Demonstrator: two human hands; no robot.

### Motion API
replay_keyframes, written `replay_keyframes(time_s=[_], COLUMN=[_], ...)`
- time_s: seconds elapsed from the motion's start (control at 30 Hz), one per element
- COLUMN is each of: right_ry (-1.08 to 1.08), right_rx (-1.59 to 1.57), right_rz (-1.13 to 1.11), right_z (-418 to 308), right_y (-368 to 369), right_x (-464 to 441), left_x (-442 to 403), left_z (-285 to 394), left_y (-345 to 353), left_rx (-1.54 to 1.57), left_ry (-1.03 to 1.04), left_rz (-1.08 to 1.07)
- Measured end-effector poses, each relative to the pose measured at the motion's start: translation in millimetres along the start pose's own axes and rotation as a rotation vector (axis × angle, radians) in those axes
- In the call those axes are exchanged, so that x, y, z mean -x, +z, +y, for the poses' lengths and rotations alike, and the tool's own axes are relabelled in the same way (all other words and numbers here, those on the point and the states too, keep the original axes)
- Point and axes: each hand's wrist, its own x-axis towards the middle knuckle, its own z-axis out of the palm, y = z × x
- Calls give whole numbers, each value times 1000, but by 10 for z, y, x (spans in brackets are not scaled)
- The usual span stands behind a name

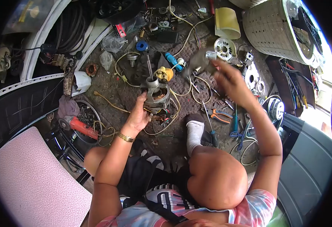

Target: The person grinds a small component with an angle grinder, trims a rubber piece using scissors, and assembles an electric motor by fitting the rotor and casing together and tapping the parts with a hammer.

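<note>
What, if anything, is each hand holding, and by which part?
The left hand holds the motor by its left side. The right hand is blurred; what it holds, if anything, cannot be told.

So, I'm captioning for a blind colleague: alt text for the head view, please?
A person's left hand holds a motor housing with an upright metal rod; the right hand is raised with something too blurred to name. Pliers, a red grinder and a perforated drum are among the surrounding clutter.

Motor [163, 104] finished in dull metal; drum [269, 36] formed of perforated metal; floor [113, 95] seen rough, matt; grinder [83, 127] cased in smooth plastic.
</note>
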Motion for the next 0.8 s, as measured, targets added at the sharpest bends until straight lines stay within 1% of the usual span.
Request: replay_keyframes(time_s=[0.07, 0.1, 0.13, 0.2, 0.23, 0.27, 0.33, 0.37, 0.4, 0.47, 0.53, 0.6, 0.67, 0.7, 0.73, 0.77, 0.8], right_ry=[54, 3, -121, -265, -225, -189, -237, -87, -41, -286, -151, -211, -175, -150, -123, -62, -68], right_rx=[-126, -144, -80, 193, 254, 317, 46, -27, -41, 219, 347, -10, -43, 83, 203, 228, 226], right_rz=[66, 90, 142, -12, -69, -127, 38, 77, 106, -25, -120, 113, 191, 73, -38, -97, -99], right_z=[-239, -289, -284, -180, -176, -179, -166, -197, -207, -2, -108, -33, -50, -32, -21, 8, -41], right_y=[-78, -51, 45, 205, 214, 223, 218, 179, 190, 281, 287, 319, 344, 359, 363, 324, 316], right_x=[-96, -105, -103, -92, -95, -98, -137, -105, -96, -49, -43, -58, 14, 63, 79, 75, 80], left_x=[-4, -58, -75, -56, -61, -65, -36, -31, -38, -57, -4, 6, -26, -34, -44, -20, 1], left_z=[-9, -53, -41, -39, -37, -49, -64, -50, -30, -21, 28, 25, 10, 49, 66, 55, 45], left_y=[-34, -181, -146, -84, -66, -55, -50, -48, -33, -55, 48, 61, 8, 25, 41, 48, 76], left_rx=[-22, -66, -64, -76, -80, -131, -172, -183, -195, -197, -157, -126, -165, -116, -125, -175, -216], left_ry=[6, 3, 13, 17, 20, 64, 96, 93, 99, 87, 110, 119, 107, 73, 81, 137, 201], left_rz=[-41, -79, -85, -30, -30, -16, 10, -10, -37, -39, -25, -1, -20, -67, -72, -47, -16])
